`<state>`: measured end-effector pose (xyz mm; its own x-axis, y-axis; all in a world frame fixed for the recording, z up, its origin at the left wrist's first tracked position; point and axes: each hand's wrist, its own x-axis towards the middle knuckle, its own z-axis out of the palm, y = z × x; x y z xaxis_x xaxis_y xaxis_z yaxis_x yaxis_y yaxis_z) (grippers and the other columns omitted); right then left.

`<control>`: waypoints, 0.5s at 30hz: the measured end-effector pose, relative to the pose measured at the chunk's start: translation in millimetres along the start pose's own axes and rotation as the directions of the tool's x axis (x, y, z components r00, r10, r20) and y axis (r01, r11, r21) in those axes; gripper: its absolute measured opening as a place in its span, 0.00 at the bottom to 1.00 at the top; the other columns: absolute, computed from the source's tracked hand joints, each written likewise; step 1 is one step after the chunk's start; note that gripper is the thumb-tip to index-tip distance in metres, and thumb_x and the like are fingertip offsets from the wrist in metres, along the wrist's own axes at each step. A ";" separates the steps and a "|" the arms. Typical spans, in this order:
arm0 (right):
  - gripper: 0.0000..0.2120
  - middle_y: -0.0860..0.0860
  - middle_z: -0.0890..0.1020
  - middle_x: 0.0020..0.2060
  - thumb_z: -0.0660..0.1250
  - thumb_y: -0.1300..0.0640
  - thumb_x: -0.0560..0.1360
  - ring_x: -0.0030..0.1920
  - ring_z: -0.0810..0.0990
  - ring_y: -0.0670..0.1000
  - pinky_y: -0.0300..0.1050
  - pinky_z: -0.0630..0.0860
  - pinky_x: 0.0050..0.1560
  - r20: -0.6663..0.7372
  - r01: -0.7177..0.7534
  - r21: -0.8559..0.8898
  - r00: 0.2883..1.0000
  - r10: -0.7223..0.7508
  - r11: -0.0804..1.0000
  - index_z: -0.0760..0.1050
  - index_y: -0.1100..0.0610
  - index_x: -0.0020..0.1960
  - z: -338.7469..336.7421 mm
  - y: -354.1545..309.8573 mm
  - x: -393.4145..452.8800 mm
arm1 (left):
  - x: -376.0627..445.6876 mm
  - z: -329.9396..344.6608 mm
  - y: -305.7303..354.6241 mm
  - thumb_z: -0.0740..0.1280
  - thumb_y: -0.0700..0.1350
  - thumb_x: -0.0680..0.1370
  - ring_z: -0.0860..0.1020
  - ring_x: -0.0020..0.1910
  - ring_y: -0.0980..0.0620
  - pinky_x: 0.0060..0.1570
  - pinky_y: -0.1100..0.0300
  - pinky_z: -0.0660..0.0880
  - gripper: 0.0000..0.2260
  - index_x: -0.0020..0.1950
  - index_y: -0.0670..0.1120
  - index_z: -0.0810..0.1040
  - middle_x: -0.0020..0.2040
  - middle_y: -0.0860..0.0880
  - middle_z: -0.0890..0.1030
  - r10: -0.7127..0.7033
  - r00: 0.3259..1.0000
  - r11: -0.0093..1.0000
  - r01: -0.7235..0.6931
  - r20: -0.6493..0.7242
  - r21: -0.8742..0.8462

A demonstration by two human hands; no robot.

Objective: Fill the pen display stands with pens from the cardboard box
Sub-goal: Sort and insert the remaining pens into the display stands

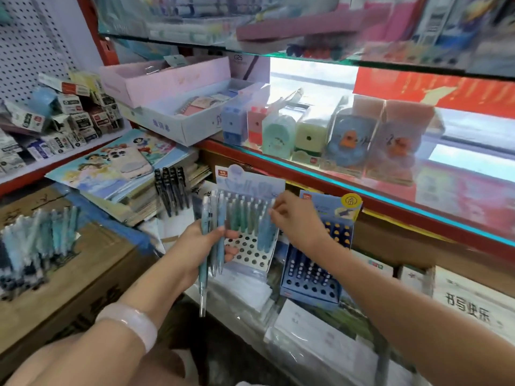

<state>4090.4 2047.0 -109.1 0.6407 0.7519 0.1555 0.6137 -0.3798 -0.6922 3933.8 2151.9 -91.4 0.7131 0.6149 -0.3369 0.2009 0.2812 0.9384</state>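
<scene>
A pale blue pen display stand (249, 253) with a perforated top stands in the middle, its back rows filled with teal and blue pens. My left hand (200, 246) grips a bunch of blue pens (213, 235) just left of the stand. My right hand (295, 215) pinches the top of a pen at the right end of the stand's back row. A second, darker blue stand (312, 277) with several pens sits to the right. Loose blue pens (36, 240) lie on a cardboard box (92, 271) at left.
Black pens (171, 190) stand behind the stand beside stacked picture books (117, 174). A red-edged glass shelf (362, 188) with boxed pencil sharpeners overhangs the stands. White packages (320, 338) lie below. Small boxes crowd the left shelf (55, 118).
</scene>
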 end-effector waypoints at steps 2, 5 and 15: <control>0.06 0.58 0.81 0.43 0.61 0.58 0.79 0.43 0.80 0.57 0.55 0.78 0.47 0.014 0.014 -0.049 1.000 -0.013 0.999 0.71 0.61 0.50 15.0 -0.1 -0.5 | -2.1 -2.2 0.5 0.56 0.37 0.81 0.79 0.25 0.54 0.26 0.63 0.77 0.09 0.61 0.39 0.69 0.44 0.42 0.80 0.009 1.000 1.000 -0.009 -0.014 -0.008; 0.06 0.59 0.81 0.42 0.61 0.58 0.79 0.42 0.79 0.57 0.55 0.78 0.46 0.020 0.014 -0.099 1.000 -0.012 0.995 0.70 0.62 0.50 30.6 4.9 0.2 | -4.0 -9.0 0.3 0.57 0.38 0.80 0.79 0.26 0.54 0.27 0.63 0.77 0.09 0.60 0.40 0.69 0.43 0.42 0.81 0.031 0.999 0.999 -0.030 -0.029 0.028; 0.07 0.54 0.74 0.34 0.58 0.56 0.80 0.38 0.75 0.58 0.48 0.69 0.36 0.129 0.028 -0.382 0.991 0.023 0.924 0.68 0.59 0.48 52.0 15.5 5.0 | -5.1 -20.1 -2.3 0.58 0.38 0.80 0.81 0.29 0.52 0.29 0.63 0.78 0.04 0.51 0.45 0.70 0.46 0.41 0.82 0.046 0.997 0.999 -0.047 -0.057 -0.016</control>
<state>4079.2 2072.8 -155.7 0.5899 0.8061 0.0468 0.7610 -0.5357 -0.3659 3916.2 2162.9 -93.3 0.6820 0.6683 -0.2972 0.1565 0.2636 0.9518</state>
